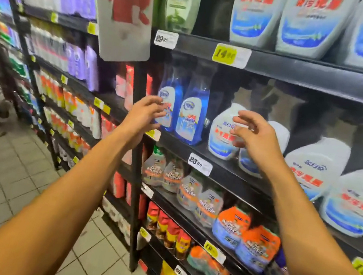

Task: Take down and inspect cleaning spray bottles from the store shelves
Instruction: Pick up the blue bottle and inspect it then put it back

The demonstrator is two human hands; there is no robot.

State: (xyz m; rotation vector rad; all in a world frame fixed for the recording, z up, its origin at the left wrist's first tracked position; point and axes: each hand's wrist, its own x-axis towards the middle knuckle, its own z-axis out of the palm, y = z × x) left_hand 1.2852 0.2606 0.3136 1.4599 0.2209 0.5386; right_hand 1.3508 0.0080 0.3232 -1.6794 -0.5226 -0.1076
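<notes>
Two blue spray bottles (192,113) stand side by side on the middle shelf (225,167). To their right stands a row of white spray bottles (222,131) with blue and red labels. My left hand (146,114) is raised in front of the leftmost blue bottle (169,102), fingers loosely curled and holding nothing. My right hand (256,136) hovers in front of the first white bottle, fingers spread and relaxed, also holding nothing. Whether either hand touches a bottle cannot be told.
The shelf above (303,70) carries more white bottles (310,24) and a green one (184,3). Orange-and-blue spray bottles (255,249) and red cans (171,232) fill the lower shelves. A hanging sign (124,11) juts out at upper left. Tiled floor (2,193) lies to the left.
</notes>
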